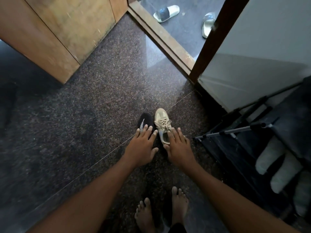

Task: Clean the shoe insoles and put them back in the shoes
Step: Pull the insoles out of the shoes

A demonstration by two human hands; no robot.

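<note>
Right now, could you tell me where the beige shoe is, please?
In the head view, the beige shoe sits on the floor near centre, just right of the black shoe, with the right hand over its heel.

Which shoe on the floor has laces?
The beige shoe, by the right hand. The black shoe beside it, under the left hand, shows white stripes and no visible laces.

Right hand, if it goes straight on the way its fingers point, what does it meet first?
The right hand would likely meet the beige sneaker first, near its collar and laces; whether it already touches is unclear.
</note>
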